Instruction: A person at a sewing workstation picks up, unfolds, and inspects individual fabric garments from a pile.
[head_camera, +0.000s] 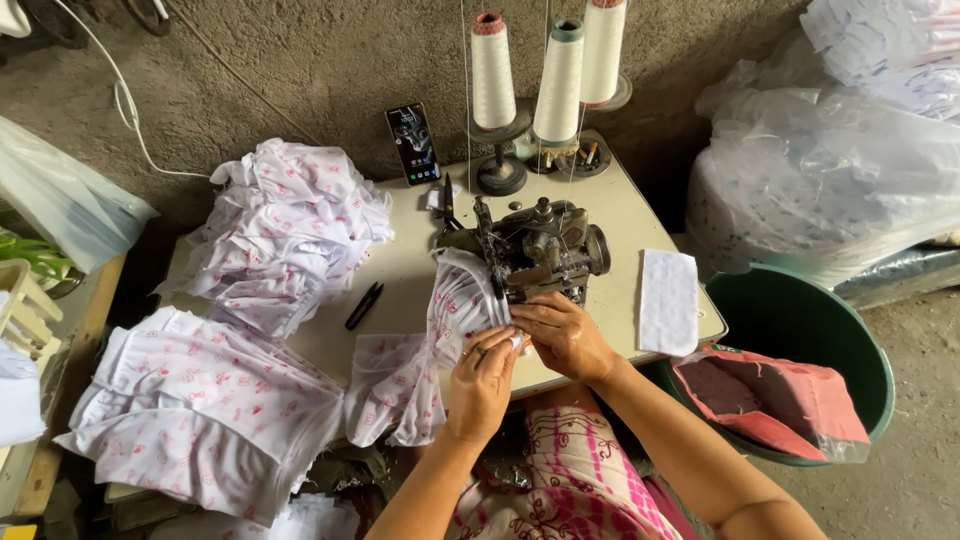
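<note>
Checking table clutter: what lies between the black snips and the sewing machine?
In the head view, printed white fabric lies between the black snips and the sewing machine, draped over the table edge.

A black phone (413, 143) leans on the wall behind the cream table (620, 215), near three tall white thread cones (557, 75). Small black snips (364, 305) lie on the table beside a heap of printed white cloth (290, 230). A round green plastic tub (800, 320) sits right of the table, under big clear plastic bags (830, 170).

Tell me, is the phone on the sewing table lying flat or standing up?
Standing up. The phone leans tilted against the wall at the back of the table, its lit screen facing the person.
</note>
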